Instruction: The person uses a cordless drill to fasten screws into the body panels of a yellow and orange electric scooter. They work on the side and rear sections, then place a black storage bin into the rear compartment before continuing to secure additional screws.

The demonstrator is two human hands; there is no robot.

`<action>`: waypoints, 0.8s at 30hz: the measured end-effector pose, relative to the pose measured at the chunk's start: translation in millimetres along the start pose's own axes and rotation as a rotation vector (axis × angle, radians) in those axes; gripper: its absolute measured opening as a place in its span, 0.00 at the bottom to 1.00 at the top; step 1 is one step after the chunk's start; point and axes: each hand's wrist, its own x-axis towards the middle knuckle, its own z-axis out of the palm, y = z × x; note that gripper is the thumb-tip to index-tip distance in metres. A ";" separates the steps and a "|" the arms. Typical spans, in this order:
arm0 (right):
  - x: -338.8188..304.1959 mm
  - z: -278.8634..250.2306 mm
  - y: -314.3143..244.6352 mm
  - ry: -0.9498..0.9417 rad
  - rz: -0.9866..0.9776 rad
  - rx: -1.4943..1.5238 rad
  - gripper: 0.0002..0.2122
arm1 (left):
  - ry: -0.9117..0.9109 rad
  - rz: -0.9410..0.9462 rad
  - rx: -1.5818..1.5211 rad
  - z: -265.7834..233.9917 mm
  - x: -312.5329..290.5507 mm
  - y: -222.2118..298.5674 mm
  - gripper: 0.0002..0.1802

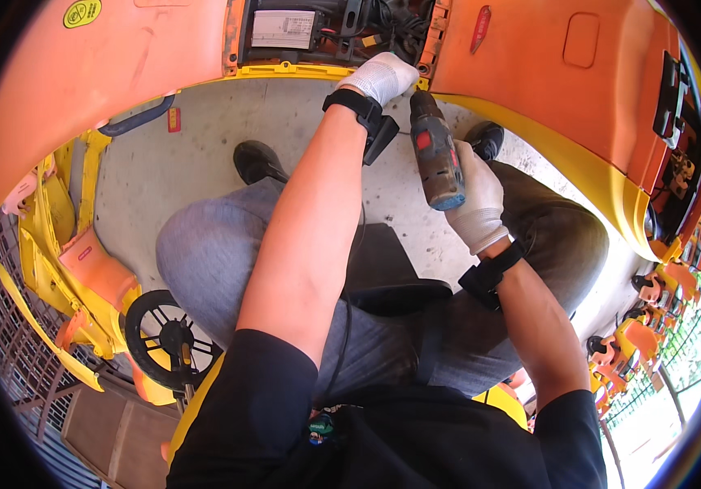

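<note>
Orange shell [163, 57] work goes best with the right hand [478, 200] gripping the drill [437, 155] squarely while the left hand [380, 77], apparently empty, braces the yellow rim [302, 72].

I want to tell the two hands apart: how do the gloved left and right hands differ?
The left hand reaches up to the orange-and-yellow body's edge, gripping no tool; the right hand grips a grey-and-red cordless drill, lower down. Both wear white knit gloves and black wrist straps.
</note>
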 end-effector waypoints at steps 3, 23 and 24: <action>0.0 -1.6 -0.6 -0.045 0.034 0.035 0.20 | 0.005 0.005 0.022 4.0 0.1 -1.2 0.11; -37.1 -42.8 17.4 -0.191 0.092 0.941 0.10 | 0.084 0.140 -0.641 8.5 -84.9 -56.9 0.14; -41.2 -49.0 20.7 -0.241 0.118 0.939 0.10 | 0.081 0.156 -0.676 9.0 -86.5 -62.1 0.13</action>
